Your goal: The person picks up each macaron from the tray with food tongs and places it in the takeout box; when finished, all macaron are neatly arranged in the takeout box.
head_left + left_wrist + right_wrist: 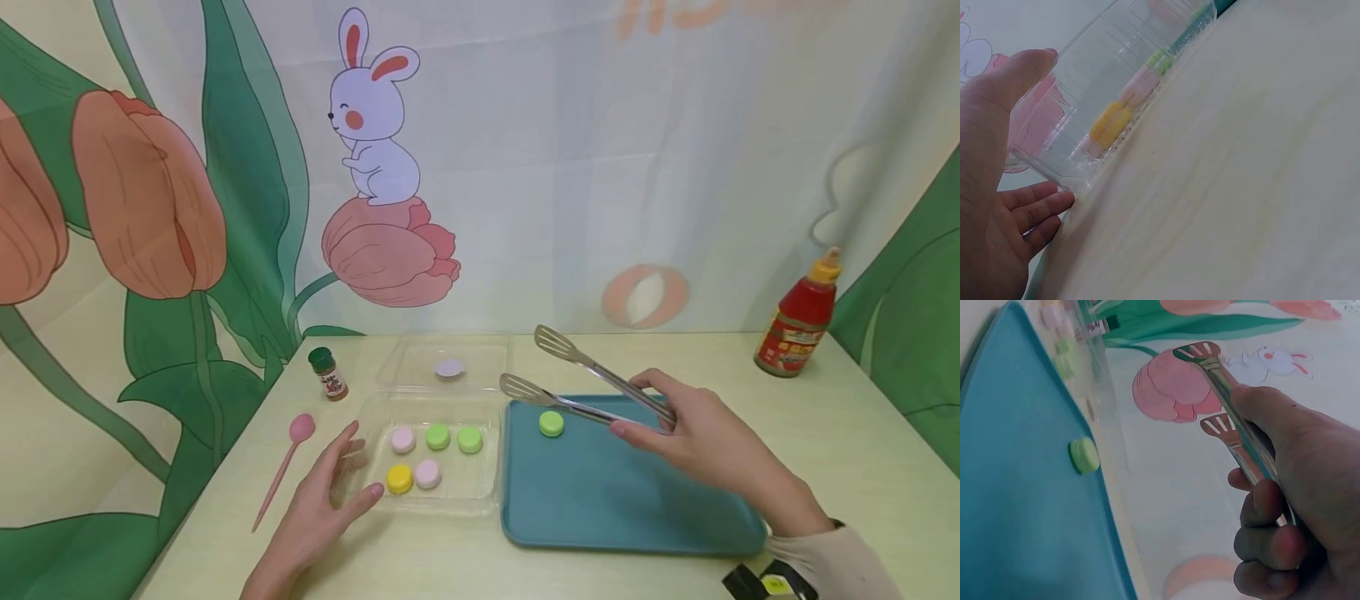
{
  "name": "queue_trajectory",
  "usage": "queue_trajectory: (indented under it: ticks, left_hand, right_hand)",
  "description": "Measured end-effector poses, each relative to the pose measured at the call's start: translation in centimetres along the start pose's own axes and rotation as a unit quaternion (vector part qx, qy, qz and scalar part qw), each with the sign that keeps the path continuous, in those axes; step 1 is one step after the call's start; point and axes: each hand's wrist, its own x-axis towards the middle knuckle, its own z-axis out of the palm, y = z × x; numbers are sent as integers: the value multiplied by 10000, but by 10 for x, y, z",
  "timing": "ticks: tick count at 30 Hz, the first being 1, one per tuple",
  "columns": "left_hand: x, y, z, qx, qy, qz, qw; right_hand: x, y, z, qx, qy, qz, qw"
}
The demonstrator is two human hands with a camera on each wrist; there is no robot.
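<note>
My right hand (708, 433) grips metal tongs (600, 408) above a blue tray (630, 508); the slotted tips stand apart with nothing between them. On the tray, near its far left corner, lies a green macaron (551, 423). To its left is a clear plastic box (472, 496) holding several macarons: two green, two pink (402, 439) and one yellow (399, 478). My left hand (318, 492) is at the box's left side, thumb and fingers spread around its near left corner. In the left wrist view the thumb overlaps the box wall (1054, 144); contact is hard to tell.
The box's hinged lid (405, 367) lies open behind it, with a white oval sticker. Left of the box are a pink spoon (288, 467) and a small green-capped spice jar (328, 375). A red sauce bottle (798, 321) stands at the back right, before a printed curtain (525, 167).
</note>
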Motion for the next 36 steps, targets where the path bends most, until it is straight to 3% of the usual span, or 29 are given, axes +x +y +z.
queue_trajectory:
  ticks: [8, 17, 24, 36]
  left_hand:
    - [-1, 2, 0, 179, 1, -134, 9998]
    - [0, 1, 2, 146, -60, -373, 9992]
    - [-1, 0, 2, 111, -36, -274, 9996]
    - [0, -1, 1, 114, -9, -144, 9998]
  right_hand:
    - [-3, 28, 1, -122, 25, 217, 9997]
    - [-4, 48, 7, -270, -409, 239, 9985]
    - [-1, 58, 18, -393, -576, 45, 9976]
    - [5, 62, 29, -893, -878, 125, 9921]
